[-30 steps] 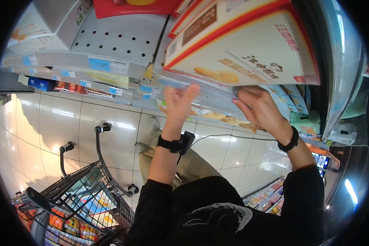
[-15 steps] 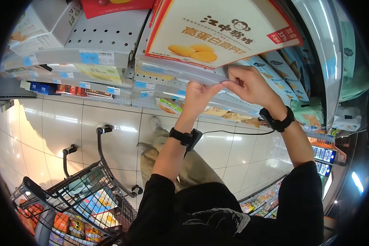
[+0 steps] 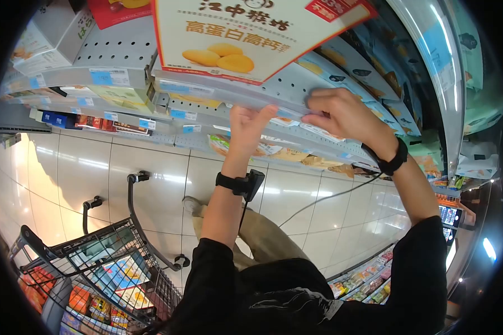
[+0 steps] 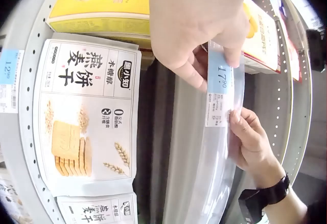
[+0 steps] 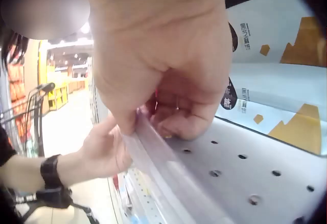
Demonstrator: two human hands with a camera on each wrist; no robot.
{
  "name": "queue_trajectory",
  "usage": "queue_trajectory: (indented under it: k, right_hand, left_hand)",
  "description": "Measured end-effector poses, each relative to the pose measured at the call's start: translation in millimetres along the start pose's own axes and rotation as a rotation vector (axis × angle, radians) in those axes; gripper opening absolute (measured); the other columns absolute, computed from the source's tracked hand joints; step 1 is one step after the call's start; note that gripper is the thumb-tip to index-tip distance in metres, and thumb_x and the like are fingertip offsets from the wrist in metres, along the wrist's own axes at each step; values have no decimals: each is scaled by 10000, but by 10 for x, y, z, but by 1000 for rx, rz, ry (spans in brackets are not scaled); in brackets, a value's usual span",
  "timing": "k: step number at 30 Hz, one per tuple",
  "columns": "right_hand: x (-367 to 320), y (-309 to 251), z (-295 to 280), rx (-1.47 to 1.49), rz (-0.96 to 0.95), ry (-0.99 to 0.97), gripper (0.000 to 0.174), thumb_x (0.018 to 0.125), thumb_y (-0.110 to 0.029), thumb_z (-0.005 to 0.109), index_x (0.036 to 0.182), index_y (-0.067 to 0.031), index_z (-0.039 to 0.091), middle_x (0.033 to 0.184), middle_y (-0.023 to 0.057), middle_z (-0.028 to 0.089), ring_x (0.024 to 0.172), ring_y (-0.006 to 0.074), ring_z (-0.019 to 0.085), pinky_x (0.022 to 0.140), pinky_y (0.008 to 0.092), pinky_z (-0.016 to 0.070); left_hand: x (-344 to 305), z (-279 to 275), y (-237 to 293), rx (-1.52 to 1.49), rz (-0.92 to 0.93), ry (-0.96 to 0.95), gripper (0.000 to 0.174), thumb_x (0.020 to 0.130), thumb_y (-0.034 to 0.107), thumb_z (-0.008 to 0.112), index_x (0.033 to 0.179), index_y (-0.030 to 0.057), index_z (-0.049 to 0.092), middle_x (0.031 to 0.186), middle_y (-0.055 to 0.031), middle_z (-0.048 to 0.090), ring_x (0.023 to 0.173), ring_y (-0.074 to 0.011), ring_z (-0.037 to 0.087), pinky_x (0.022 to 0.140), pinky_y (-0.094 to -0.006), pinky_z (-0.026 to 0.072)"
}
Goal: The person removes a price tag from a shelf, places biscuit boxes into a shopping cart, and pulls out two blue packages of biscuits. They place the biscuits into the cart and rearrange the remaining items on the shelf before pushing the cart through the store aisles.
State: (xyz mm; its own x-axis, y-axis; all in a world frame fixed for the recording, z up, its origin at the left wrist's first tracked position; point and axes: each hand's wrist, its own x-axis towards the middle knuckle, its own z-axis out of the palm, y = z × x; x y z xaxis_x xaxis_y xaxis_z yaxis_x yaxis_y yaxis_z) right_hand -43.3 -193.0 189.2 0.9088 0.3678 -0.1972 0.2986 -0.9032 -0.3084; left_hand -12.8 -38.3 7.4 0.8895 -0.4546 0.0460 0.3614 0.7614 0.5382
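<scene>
a black short-sleeved shirt (image 3: 265, 279) was worn, its front marked by a white line print (image 3: 296, 306), with khaki trousers (image 3: 271, 234) and a greyish shoe (image 3: 191, 205). black wrist straps (image 3: 395, 159) were each fitted with a boxy black module (image 3: 254, 185); a thin dark cable (image 3: 331, 196) was also visible.

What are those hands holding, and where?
The clear shelf-edge strip: the left hand pinches it at the price tag, the right hand by its edge.

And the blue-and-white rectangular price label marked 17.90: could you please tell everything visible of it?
The label looks like thin printed paper: blue part with dark digits, white part with print too small to read. It lies seemingly flat along the clear plastic shelf-edge strip. The left hand pinches its blue end; the right hand touches the strip near its white end.
</scene>
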Motion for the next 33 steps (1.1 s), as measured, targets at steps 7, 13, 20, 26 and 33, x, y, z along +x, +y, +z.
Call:
queue_trajectory:
  k: [7,13,20,26,33]
  right_hand:
    - [-8,66,32,-23,-13,-43,366,855,-260,671,703,15,483,669,165,458,637,383,488,574,435,386]
    - [-61,135,115,32,-19,41,322,840,-223,665,709,9,483,688,160,489,654,366,503,578,425,392]
    - [-437,167,21,36,108,79,294,805,-209,702,699,-16,507,734,125,539,693,330,553,606,410,425]
    - [-483,404,44,-78,32,-18,271,769,-311,715,723,-60,621,772,91,587,784,327,616,638,445,471]
    - [-497,421,134,-139,-20,39,232,802,-290,637,744,-66,641,826,107,636,814,325,627,682,454,493]
  left_hand:
    - [-45,-18,-204,8,102,22,302,927,30,585,1218,-17,517,1171,-138,614,1078,-237,619,930,-430,534]
    - [-173,309,-595,-69,2,-45,323,980,131,546,1263,-5,471,1221,-164,593,1114,-275,617,952,-445,527]
    - [-157,467,-542,-197,62,19,289,976,169,570,1202,-6,523,1147,-138,629,1031,-248,650,895,-421,561]
    - [-187,445,-589,-183,95,39,299,979,170,566,1218,4,497,1185,-146,609,1080,-248,628,892,-425,561]
    - [-337,670,-903,-134,-21,65,273,991,173,549,1216,30,487,1213,-136,598,1094,-250,623,951,-433,522]
